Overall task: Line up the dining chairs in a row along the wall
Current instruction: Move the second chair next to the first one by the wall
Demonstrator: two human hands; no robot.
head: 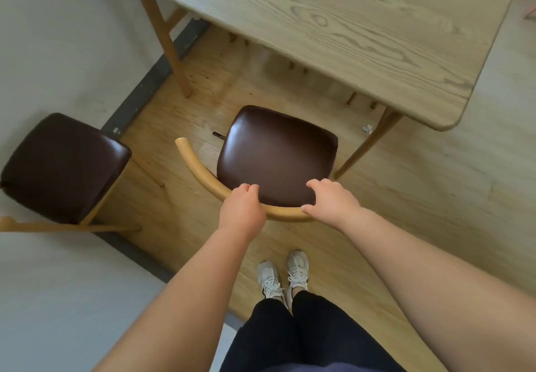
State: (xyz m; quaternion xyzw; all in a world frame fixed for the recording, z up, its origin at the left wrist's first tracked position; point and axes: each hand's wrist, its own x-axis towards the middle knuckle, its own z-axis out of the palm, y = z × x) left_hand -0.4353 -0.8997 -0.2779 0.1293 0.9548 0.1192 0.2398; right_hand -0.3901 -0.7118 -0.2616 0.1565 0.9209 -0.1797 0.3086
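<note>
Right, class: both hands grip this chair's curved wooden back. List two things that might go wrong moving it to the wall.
The held brown-cushioned wooden chair stands close to the pale wooden table's slanted leg; swinging it could clip that.
A second brown-cushioned chair already sits by the wall; the two might collide.

Head-worn wide-angle view, steeply downward, close above the chair

Both arms reach forward; the left hand and right hand grip the chair back, fingers curled.
</note>
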